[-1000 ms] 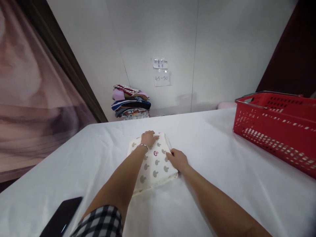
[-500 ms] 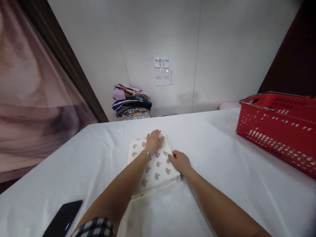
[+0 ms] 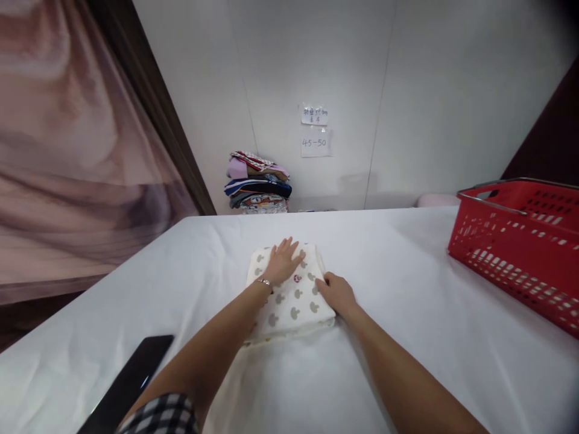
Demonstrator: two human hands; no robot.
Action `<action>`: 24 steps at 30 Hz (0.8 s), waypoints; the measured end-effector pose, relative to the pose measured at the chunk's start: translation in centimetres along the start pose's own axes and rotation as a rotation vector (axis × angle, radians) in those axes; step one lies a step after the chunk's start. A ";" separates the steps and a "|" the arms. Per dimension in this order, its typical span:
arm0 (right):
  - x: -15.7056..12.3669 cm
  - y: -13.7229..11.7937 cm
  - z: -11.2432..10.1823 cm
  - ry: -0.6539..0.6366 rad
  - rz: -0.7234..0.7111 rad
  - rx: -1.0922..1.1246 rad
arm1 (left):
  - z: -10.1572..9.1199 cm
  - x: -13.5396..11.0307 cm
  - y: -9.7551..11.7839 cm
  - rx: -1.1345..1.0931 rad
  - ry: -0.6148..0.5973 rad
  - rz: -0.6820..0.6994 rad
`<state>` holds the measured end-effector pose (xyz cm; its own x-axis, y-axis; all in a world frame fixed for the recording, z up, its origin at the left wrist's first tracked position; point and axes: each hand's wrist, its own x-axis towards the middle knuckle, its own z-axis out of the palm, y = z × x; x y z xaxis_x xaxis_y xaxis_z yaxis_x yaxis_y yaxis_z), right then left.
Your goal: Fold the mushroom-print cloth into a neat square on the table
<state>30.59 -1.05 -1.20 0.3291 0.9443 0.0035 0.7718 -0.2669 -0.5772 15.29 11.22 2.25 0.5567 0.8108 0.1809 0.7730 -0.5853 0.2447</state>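
A folded cream cloth (image 3: 294, 301) printed with grey mushroom shapes lies on the white table (image 3: 407, 289) in front of me. My left hand (image 3: 283, 262) rests flat on its far part, fingers stretched out, a thin bracelet at the wrist. My right hand (image 3: 335, 294) sits at the cloth's right edge with its fingers curled against the fold; whether it grips the edge or only presses it I cannot make out.
A red plastic basket (image 3: 520, 247) with a metal handle stands at the right. A dark phone (image 3: 131, 383) lies near the front left edge. A stack of folded clothes (image 3: 257, 190) sits by the far wall under two paper notes (image 3: 315, 129).
My view has shifted, so everything sits further right in the picture. My left hand has spread flatter on the cloth. The right hand stays at the cloth's right edge.
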 end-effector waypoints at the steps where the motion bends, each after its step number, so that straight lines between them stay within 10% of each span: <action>1: 0.0 0.0 -0.1 -0.011 0.017 0.012 | -0.7 -1.0 -0.9 0.013 0.038 -0.064; 10: -0.1 -0.1 -0.8 -0.061 0.005 0.079 | -2.4 -10.1 -5.9 -0.339 -0.020 -0.689; 17: -1.0 -1.0 -1.2 -0.104 -0.045 0.069 | -2.7 -7.7 -5.9 -0.279 0.000 -0.502; 24: -4.5 -3.9 0.6 -0.609 -0.129 0.496 | -4.4 -2.5 -8.4 -0.126 -0.036 -0.379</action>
<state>25.76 -4.18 0.54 -0.2123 0.9394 -0.2691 0.4039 -0.1664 -0.8995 6.04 14.07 3.97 0.2511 0.9677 0.0229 0.8836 -0.2389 0.4027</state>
